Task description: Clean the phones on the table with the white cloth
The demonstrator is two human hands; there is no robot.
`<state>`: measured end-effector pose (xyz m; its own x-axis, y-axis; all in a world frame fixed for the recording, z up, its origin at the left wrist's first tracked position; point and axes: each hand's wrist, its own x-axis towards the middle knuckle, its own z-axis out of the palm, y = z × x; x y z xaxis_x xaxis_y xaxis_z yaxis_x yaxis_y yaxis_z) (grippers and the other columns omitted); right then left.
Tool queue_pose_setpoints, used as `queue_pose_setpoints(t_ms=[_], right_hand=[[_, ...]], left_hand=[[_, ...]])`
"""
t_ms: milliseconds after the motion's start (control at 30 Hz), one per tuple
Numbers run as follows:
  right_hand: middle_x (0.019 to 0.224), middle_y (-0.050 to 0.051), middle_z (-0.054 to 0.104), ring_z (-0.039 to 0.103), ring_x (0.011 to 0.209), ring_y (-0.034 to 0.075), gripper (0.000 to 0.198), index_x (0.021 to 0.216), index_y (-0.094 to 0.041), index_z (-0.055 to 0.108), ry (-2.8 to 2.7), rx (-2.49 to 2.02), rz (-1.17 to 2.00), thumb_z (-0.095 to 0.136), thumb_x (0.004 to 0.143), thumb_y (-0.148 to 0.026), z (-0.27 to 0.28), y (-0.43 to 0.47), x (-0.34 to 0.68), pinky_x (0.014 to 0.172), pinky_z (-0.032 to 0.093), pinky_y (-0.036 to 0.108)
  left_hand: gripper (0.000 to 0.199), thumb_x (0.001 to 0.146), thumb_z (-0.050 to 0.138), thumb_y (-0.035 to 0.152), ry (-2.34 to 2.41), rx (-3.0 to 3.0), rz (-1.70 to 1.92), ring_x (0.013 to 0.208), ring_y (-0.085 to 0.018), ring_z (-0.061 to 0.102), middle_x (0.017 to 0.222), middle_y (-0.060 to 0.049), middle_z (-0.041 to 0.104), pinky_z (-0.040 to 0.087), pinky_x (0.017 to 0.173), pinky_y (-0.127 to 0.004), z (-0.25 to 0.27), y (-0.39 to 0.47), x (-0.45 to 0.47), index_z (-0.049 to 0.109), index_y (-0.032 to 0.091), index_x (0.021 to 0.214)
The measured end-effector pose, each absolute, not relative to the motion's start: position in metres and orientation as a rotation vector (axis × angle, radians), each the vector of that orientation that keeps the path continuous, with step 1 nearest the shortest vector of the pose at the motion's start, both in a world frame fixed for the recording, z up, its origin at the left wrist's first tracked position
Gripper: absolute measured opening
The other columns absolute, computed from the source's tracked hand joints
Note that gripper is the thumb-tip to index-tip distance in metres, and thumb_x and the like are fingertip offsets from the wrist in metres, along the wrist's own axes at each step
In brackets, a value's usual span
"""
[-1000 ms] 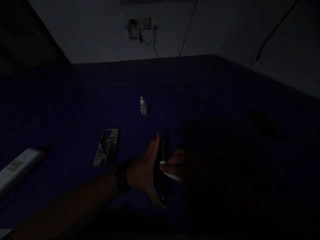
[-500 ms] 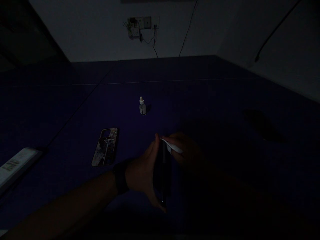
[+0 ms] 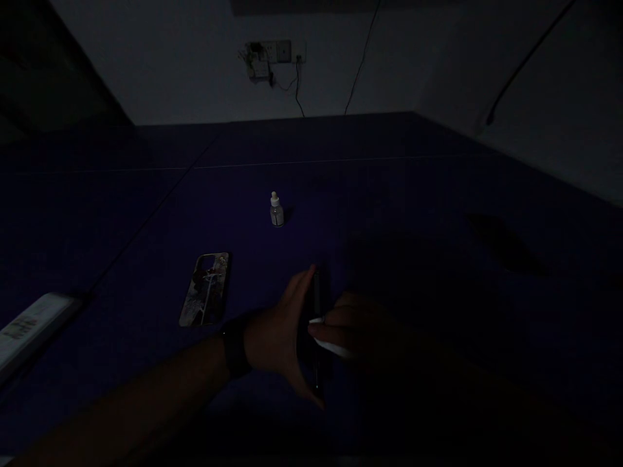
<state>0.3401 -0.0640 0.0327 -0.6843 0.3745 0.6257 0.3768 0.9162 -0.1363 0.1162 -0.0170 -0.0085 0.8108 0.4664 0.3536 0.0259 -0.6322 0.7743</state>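
The purple surface lies beneath a dark slab pointing lengthwise forward.

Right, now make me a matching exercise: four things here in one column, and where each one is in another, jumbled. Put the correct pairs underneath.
Things
1. Dropper bottle
2. Patterned phone case
3. White cloth or tissue
4. Dark slim object

Places
A. Pinched in the right hand
B. Lying flat, to the left of both hands
C. Spanned between the thumb and fingers of the left hand
D. Standing upright, beyond both hands

Pairs
1-D
2-B
3-A
4-C
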Motion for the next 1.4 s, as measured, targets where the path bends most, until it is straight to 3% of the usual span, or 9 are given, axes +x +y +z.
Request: queue_pose_setpoints(t_ms=[233,367,500,633,867,1033,1200,1300,1400], right_hand=[[0.108,0.009,0.064,0.061,0.095,0.023,0.054,0.145,-0.021,0.045,-2.159,-0.893,0.046,0.049,0.092,-0.012,0.017,-0.039,0.339,0.081,0.053,0.038],[0.101,0.008,0.067,0.062,0.091,0.02,0.038,0.139,-0.017,0.049,-2.259,-0.67,0.095,0.043,0.101,-0.021,0.027,-0.054,0.342,0.08,0.053,0.036],[0.093,0.005,0.073,0.064,0.085,0.016,0.024,0.12,-0.013,0.06,-2.449,-0.489,0.058,0.043,0.106,-0.021,0.041,-0.08,0.34,0.08,0.051,0.03],[0.09,0.003,0.073,0.064,0.08,0.015,0.024,0.12,-0.015,0.06,-2.43,-0.526,-0.007,0.042,0.106,-0.021,0.04,-0.075,0.338,0.076,0.051,0.029],[0.101,0.009,0.067,0.063,0.089,0.02,0.037,0.139,-0.015,0.05,-2.208,-0.762,-0.008,0.044,0.103,-0.023,0.026,-0.047,0.34,0.079,0.053,0.035],[0.109,0.004,0.07,0.065,0.094,0.017,0.027,0.129,-0.03,0.061,-2.45,-0.588,0.147,0.05,0.104,-0.029,0.026,-0.086,0.342,0.081,0.054,0.033],[0.131,0.01,0.06,0.063,0.109,0.023,0.03,0.125,-0.023,0.062,-2.512,-0.544,0.155,0.062,0.099,-0.038,0.02,-0.106,0.336,0.09,0.057,0.043],[0.12,0.005,0.067,0.065,0.1,0.02,0.024,0.124,-0.028,0.063,-2.525,-0.537,0.141,0.058,0.101,-0.032,0.02,-0.097,0.334,0.084,0.057,0.036],[0.102,0.005,0.072,0.065,0.088,0.019,0.031,0.132,-0.02,0.057,-2.477,-0.574,0.094,0.045,0.104,-0.02,0.027,-0.084,0.337,0.077,0.056,0.034]], left_hand=[[0.166,0.036,0.093,0.07,0.309,2.159,0.722,0.147,-0.049,0.022,0.161,-0.016,0.016,0.029,0.122,-0.063,-0.002,-0.016,0.119,-0.011,0.028,0.16],[0.173,0.031,0.094,0.069,0.328,2.177,0.718,0.147,-0.052,0.019,0.163,-0.017,0.009,0.029,0.121,-0.066,-0.004,-0.017,0.117,-0.016,0.028,0.159],[0.179,0.027,0.096,0.068,0.332,2.201,0.696,0.147,-0.054,0.017,0.163,-0.018,0.008,0.029,0.119,-0.068,-0.006,-0.016,0.117,-0.021,0.028,0.157],[0.18,0.027,0.096,0.068,0.331,2.197,0.681,0.147,-0.053,0.017,0.163,-0.02,0.007,0.03,0.119,-0.068,-0.005,-0.016,0.118,-0.023,0.027,0.157],[0.175,0.031,0.095,0.068,0.327,2.172,0.688,0.147,-0.052,0.018,0.162,-0.018,0.01,0.03,0.119,-0.068,-0.005,-0.017,0.119,-0.021,0.029,0.157],[0.18,0.027,0.094,0.069,0.359,2.136,0.666,0.147,-0.054,0.018,0.162,-0.019,0.008,0.034,0.117,-0.068,-0.008,-0.016,0.119,-0.022,0.028,0.157],[0.178,0.028,0.095,0.069,0.396,2.109,0.629,0.147,-0.053,0.02,0.162,-0.02,0.008,0.035,0.117,-0.065,-0.009,-0.015,0.117,-0.02,0.027,0.158],[0.178,0.028,0.095,0.068,0.399,2.109,0.644,0.147,-0.052,0.021,0.162,-0.019,0.009,0.034,0.118,-0.065,-0.008,-0.015,0.116,-0.02,0.027,0.158],[0.18,0.027,0.096,0.066,0.356,2.137,0.645,0.148,-0.052,0.02,0.162,-0.018,0.008,0.035,0.118,-0.064,-0.007,-0.016,0.116,-0.022,0.027,0.157]])
